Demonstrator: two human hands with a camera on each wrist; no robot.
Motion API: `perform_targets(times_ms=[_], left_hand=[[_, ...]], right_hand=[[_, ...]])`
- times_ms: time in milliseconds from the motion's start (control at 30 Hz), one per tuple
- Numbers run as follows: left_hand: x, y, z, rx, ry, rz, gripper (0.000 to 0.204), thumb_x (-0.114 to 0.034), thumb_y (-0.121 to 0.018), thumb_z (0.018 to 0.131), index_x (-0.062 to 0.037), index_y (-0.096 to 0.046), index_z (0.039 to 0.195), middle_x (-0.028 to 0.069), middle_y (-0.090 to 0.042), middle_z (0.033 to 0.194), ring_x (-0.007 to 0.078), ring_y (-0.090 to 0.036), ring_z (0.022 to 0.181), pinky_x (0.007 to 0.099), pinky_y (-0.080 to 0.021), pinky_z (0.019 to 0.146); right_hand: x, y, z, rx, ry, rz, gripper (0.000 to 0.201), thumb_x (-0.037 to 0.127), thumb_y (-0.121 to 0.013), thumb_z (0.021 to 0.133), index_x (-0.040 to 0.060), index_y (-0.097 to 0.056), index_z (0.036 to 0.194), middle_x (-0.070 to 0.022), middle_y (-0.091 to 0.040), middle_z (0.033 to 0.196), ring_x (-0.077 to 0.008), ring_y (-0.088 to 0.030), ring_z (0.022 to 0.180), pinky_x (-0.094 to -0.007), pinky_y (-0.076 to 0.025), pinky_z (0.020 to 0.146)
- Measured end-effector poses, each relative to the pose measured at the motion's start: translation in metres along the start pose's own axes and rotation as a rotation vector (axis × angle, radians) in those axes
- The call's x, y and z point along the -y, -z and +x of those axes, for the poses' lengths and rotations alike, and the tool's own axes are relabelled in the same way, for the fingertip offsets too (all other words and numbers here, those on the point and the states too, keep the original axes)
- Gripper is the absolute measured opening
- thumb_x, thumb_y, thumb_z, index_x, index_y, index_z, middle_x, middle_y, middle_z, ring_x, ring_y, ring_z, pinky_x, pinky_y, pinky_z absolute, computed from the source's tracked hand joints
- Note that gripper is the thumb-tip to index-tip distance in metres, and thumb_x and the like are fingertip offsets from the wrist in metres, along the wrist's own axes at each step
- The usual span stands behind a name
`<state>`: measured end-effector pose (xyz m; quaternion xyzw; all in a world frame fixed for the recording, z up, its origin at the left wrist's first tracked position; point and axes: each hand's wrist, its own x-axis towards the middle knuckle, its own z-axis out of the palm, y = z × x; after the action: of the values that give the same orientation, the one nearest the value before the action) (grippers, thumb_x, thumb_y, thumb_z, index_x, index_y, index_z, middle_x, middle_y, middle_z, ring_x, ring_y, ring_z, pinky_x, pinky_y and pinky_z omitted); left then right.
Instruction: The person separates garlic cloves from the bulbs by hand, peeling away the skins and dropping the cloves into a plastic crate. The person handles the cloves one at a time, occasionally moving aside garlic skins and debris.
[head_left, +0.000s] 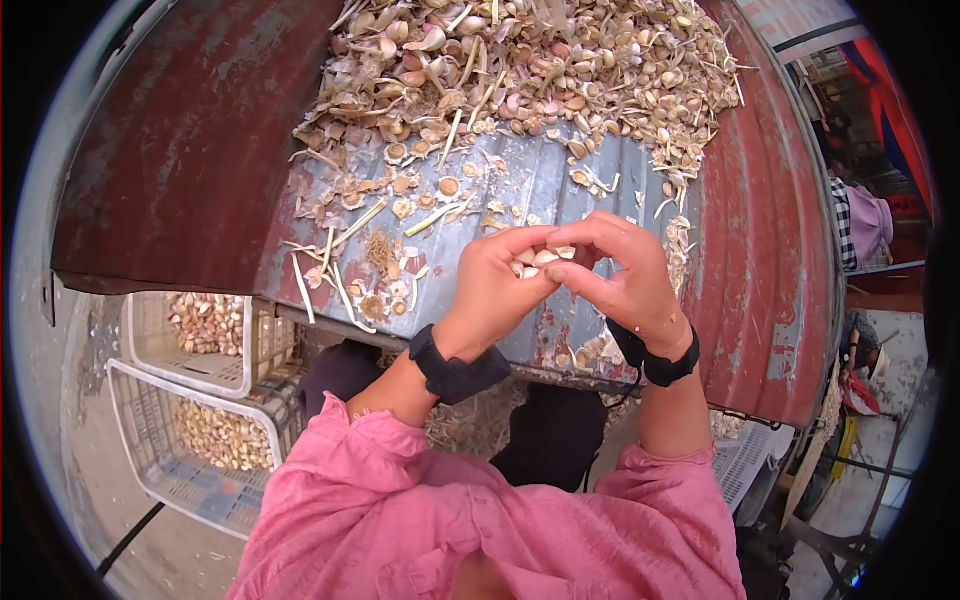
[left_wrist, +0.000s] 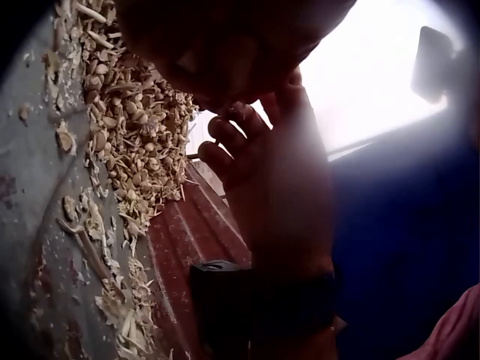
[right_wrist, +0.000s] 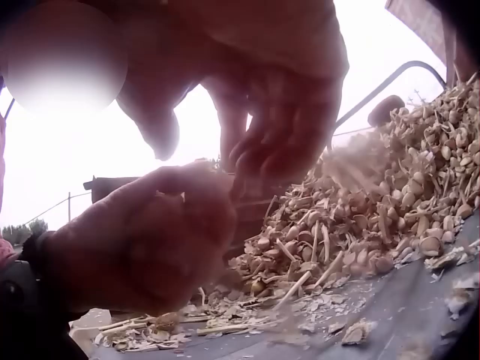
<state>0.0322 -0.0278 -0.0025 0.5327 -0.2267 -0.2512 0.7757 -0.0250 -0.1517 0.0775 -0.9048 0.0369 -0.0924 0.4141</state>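
Both bare hands meet over the near part of the metal table (head_left: 535,345), with several pale garlic cloves (head_left: 543,258) between them. The left hand (head_left: 497,285) is curled around these cloves. From the other side, the right hand (head_left: 628,278) bends its thumb and forefinger toward each other, a clove between their tips. In the right wrist view the left hand (right_wrist: 150,240) is seen from the side, close under the right hand's fingers (right_wrist: 277,142). The left wrist view shows the right hand (left_wrist: 274,180) dark against the bright sky, its fingers curled.
A large heap of garlic cloves (head_left: 570,80) and dry stalks covers the table's far part. Loose stalks (head_left: 345,290), root ends and skins lie left of the hands. Two plastic crates (head_left: 140,430) with cloves stand on the ground at left. Another crate (head_left: 745,465) is at lower right.
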Motion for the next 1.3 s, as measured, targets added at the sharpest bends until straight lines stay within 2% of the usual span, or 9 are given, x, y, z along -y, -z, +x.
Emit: perform_targets(times_ms=[200, 300, 367, 433, 533, 733, 833, 1033, 1300], left_hand=[[-0.009, 0.004, -0.001, 0.191, 0.116, -0.003, 0.020, -0.005, -0.063, 0.072, -0.0019, -0.063, 0.092, -0.0020, -0.058, 0.077, 0.0021, -0.049, 0.068, 0.0173, -0.040, 0.058], [-0.004, -0.001, -0.003, 0.195, 0.137, -0.053, 0.019, -0.006, -0.063, 0.072, -0.0022, -0.063, 0.091, -0.0022, -0.058, 0.076, 0.0015, -0.048, 0.068, 0.0168, -0.040, 0.058], [-0.005, -0.003, -0.005, 0.153, 0.121, -0.036, 0.019, -0.006, -0.063, 0.073, -0.0028, -0.063, 0.091, -0.0022, -0.058, 0.077, 0.0013, -0.048, 0.068, 0.0164, -0.039, 0.058], [-0.010, -0.003, -0.003, 0.131, 0.250, -0.212, 0.016, -0.009, -0.059, 0.077, -0.0050, -0.059, 0.092, 0.0003, -0.057, 0.080, 0.0039, -0.050, 0.066, 0.0170, -0.040, 0.056], [-0.008, 0.001, 0.003, -0.053, 0.365, -0.648, 0.012, -0.013, -0.053, 0.081, -0.0080, -0.052, 0.092, 0.0028, -0.055, 0.083, 0.0078, -0.050, 0.062, 0.0180, -0.039, 0.049], [0.016, 0.003, 0.006, -0.157, 0.636, -1.020, 0.007, -0.014, -0.049, 0.084, -0.0091, -0.049, 0.088, 0.0040, -0.055, 0.083, 0.0090, -0.052, 0.064, 0.0170, -0.032, 0.040], [0.026, 0.011, 0.011, -0.365, 0.646, -1.084, 0.009, -0.015, -0.050, 0.083, -0.0091, -0.049, 0.090, 0.0039, -0.056, 0.086, 0.0104, -0.054, 0.064, 0.0181, -0.034, 0.039], [0.011, 0.009, 0.012, -0.356, 0.552, -0.775, 0.017, -0.017, -0.052, 0.084, -0.0064, -0.050, 0.097, 0.0034, -0.057, 0.086, 0.0094, -0.054, 0.071, 0.0168, -0.035, 0.041], [0.001, -0.003, 0.004, -0.105, 0.555, -0.578, 0.024, -0.021, -0.054, 0.084, -0.0061, -0.054, 0.102, 0.0006, -0.056, 0.085, 0.0051, -0.049, 0.064, 0.0141, -0.030, 0.042]], right_hand=[[-0.013, -0.001, 0.005, 0.100, 0.255, -0.151, 0.012, 0.010, -0.062, 0.073, 0.0013, -0.056, 0.070, -0.0032, -0.052, 0.057, -0.0093, -0.051, 0.050, -0.0229, -0.039, 0.044], [-0.015, -0.005, 0.000, -0.009, 0.114, -0.152, 0.015, 0.011, -0.059, 0.076, 0.0008, -0.053, 0.067, -0.0033, -0.052, 0.055, -0.0086, -0.051, 0.048, -0.0244, -0.038, 0.043], [-0.016, -0.003, 0.001, 0.033, -0.470, 0.541, 0.018, 0.012, -0.057, 0.077, 0.0000, -0.051, 0.065, -0.0031, -0.052, 0.053, -0.0101, -0.050, 0.047, -0.0270, -0.038, 0.042], [-0.042, 0.004, 0.000, -0.011, -0.486, 0.682, 0.014, 0.011, -0.056, 0.077, -0.0010, -0.056, 0.070, -0.0028, -0.053, 0.055, -0.0106, -0.051, 0.051, -0.0271, -0.042, 0.047], [-0.084, 0.020, -0.005, 0.007, -0.251, -0.462, 0.021, 0.018, -0.057, 0.074, 0.0036, -0.062, 0.089, -0.0094, -0.060, 0.070, -0.0208, -0.058, 0.066, -0.0309, -0.046, 0.062], [-0.153, 0.014, 0.067, -0.325, -0.306, -0.404, 0.022, 0.019, -0.057, 0.074, 0.0064, -0.063, 0.091, -0.0130, -0.062, 0.079, -0.0257, -0.059, 0.074, -0.0325, -0.045, 0.067], [-0.170, -0.004, 0.085, -0.133, -0.231, -0.429, 0.026, 0.017, -0.058, 0.073, 0.0081, -0.062, 0.097, -0.0130, -0.062, 0.084, -0.0260, -0.059, 0.075, -0.0327, -0.046, 0.066], [-0.119, 0.013, 0.056, -0.025, -0.539, 0.956, 0.030, 0.008, -0.051, 0.083, -0.0064, -0.048, 0.110, -0.0152, -0.057, 0.100, -0.0164, -0.059, 0.083, -0.0246, -0.049, 0.072], [-0.040, -0.013, -0.003, -0.101, -0.456, 0.584, 0.018, 0.006, -0.055, 0.080, -0.0017, -0.059, 0.096, -0.0087, -0.058, 0.097, -0.0094, -0.057, 0.072, -0.0196, -0.048, 0.061]])
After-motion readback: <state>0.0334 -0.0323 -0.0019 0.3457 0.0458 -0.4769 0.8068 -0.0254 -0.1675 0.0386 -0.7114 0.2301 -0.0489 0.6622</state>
